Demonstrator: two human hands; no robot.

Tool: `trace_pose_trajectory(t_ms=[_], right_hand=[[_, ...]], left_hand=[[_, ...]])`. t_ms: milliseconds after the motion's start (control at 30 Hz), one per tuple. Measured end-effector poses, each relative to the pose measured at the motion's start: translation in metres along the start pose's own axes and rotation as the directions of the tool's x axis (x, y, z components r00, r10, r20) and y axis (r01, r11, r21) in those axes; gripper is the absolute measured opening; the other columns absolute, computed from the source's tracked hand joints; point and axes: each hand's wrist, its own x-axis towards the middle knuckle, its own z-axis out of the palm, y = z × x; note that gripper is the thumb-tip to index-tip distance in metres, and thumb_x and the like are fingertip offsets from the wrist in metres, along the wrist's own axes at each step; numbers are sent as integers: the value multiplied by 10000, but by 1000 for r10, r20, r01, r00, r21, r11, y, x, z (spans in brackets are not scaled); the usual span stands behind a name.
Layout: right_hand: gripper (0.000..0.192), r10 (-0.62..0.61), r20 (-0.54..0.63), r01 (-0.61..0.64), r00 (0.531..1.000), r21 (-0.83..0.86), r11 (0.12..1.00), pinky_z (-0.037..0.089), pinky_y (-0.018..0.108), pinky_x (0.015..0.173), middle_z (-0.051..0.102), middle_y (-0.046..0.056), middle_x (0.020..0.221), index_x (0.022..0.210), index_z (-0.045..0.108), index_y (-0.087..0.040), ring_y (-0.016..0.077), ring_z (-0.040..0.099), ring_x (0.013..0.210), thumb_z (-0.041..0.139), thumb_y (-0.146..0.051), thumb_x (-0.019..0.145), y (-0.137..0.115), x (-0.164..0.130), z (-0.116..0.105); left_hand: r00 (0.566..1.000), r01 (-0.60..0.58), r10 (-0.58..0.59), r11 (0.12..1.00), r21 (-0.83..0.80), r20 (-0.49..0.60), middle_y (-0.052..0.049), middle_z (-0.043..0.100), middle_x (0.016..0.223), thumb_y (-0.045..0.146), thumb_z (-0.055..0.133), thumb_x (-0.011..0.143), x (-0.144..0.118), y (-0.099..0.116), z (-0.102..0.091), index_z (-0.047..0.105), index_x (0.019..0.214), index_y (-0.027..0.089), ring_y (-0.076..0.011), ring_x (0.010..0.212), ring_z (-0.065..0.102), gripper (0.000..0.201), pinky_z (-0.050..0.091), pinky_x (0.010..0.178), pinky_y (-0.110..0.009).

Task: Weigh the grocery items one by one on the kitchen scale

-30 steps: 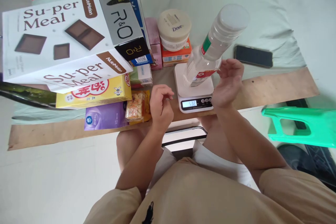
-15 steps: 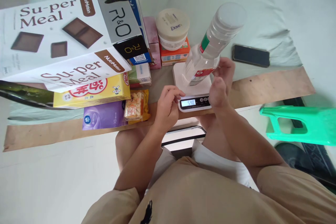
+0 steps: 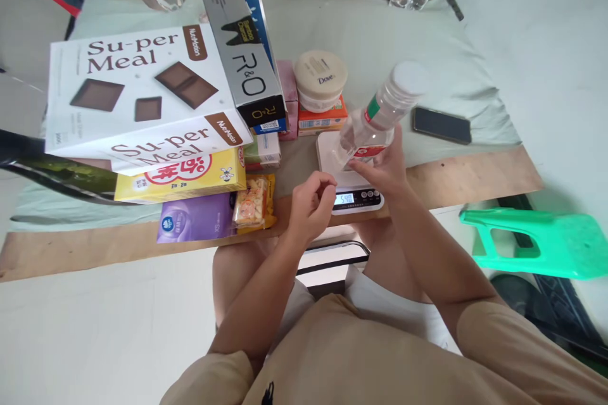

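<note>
The right hand point(image 3: 382, 168) is wrapped around the lower body of a clear plastic bottle point(image 3: 375, 120), so its grip is closed on the bottle. The bottle has a wide white cap and a red and green label, and it leans to the right, with its base on the white plate of a small kitchen scale point(image 3: 344, 168). The scale sits at the near edge of the table point(image 3: 484, 168), and its lit display faces the person (the digits are too small to read with certainty).

The left hand point(image 3: 308, 205) is just left of the scale display, at the near edge. Its fingers are curled loosely inward and hold nothing, so the grip is half closed and empty; I cannot tell if a fingertip touches the scale.

Behind the scale stands a round Dove jar point(image 3: 320, 79) on top of an orange box point(image 3: 323, 121). A black phone point(image 3: 441, 124) lies flat to the right of the bottle, on the pale green cloth point(image 3: 380, 31) that covers the far part of the table. On the left side is a pile of packages: a large white Su-per Meal box point(image 3: 137, 95), a grey R&O box point(image 3: 244, 57) leaning on it, a yellow box point(image 3: 183, 174) below, then a purple pack point(image 3: 194, 218) and a bag of snacks point(image 3: 254, 202) at the near edge. A green plastic stool point(image 3: 536, 240) stands on the floor, off the right end of the table.
</note>
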Motion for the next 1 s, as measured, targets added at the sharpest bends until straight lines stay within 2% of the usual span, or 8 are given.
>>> trace_pose_trajectory(t_ms=[167, 300, 400, 467, 567, 700, 833, 1000], right_hand=[[1015, -26, -162, 32, 987, 31, 999, 675, 480, 1089, 709, 59, 1361, 1465, 484, -362, 242, 765, 1211, 1023, -606, 641, -2, -3, -1], [997, -67, -352, 60, 933, -32, 998, 616, 498, 1214, 631, 72, 1468, 1493, 462, -368, 243, 702, 1373, 1012, -538, 679, -4, 4, -15], [1035, -137, -430, 99, 893, -110, 989, 570, 563, 1268, 579, 111, 1522, 1510, 460, -324, 282, 642, 1467, 994, -589, 664, 2, 27, -29], [1083, -142, -413, 78, 900, -168, 983, 574, 598, 1254, 566, 123, 1529, 1531, 440, -311, 297, 665, 1414, 962, -666, 651, 11, 51, -38], [1094, -85, -310, 11, 947, -235, 972, 592, 586, 1234, 577, 128, 1517, 1526, 396, -318, 275, 705, 1287, 931, -706, 654, 26, 94, -45], [1000, 22, -197, -91, 980, -344, 935, 594, 540, 1244, 616, 123, 1490, 1467, 381, -312, 255, 677, 1320, 921, -682, 712, 47, 140, -41], [1009, 62, -162, -118, 985, -363, 924, 618, 609, 1193, 612, 108, 1500, 1469, 354, -300, 290, 675, 1365, 915, -677, 721, 69, 155, -28], [976, 110, -91, -138, 990, -406, 903, 585, 557, 1257, 630, 90, 1536, 1514, 369, -337, 243, 667, 1358, 888, -719, 782, 95, 158, -25]], left_hand=[[1000, -8, 8, 1000, -9, -7, 36, 616, 679, 400, 581, 1021, -4, -2, -5, 648, 885, 218, -111, 585, 537, 238, 440, 601, -242], [1000, -14, 14, 1000, -28, -8, 34, 612, 676, 380, 578, 1024, -9, 0, -12, 659, 904, 217, -118, 598, 555, 218, 449, 607, -243], [1000, -16, 16, 999, -47, -7, 31, 620, 671, 399, 576, 1033, -10, 1, -17, 658, 925, 214, -120, 597, 565, 230, 452, 597, -238], [1000, -10, 9, 998, -55, -4, 25, 634, 685, 411, 562, 1038, -9, 2, -18, 658, 936, 210, -120, 605, 572, 245, 450, 590, -233], [1000, 1, -1, 998, -55, -1, 21, 644, 701, 391, 559, 1028, -5, 3, -17, 656, 929, 206, -116, 618, 574, 231, 447, 594, -228], [1000, 5, -5, 999, -49, -4, 38, 614, 676, 355, 577, 999, 0, 3, -15, 642, 890, 210, -105, 597, 546, 193, 445, 598, -224], [1000, 15, -15, 999, -38, 1, 41, 603, 670, 369, 566, 1003, 2, 3, -14, 639, 878, 212, -102, 592, 542, 214, 440, 596, -221], [999, 34, -33, 999, -24, 15, 33, 614, 671, 404, 558, 1009, 1, 3, -17, 650, 878, 209, -108, 595, 542, 252, 438, 599, -229]])
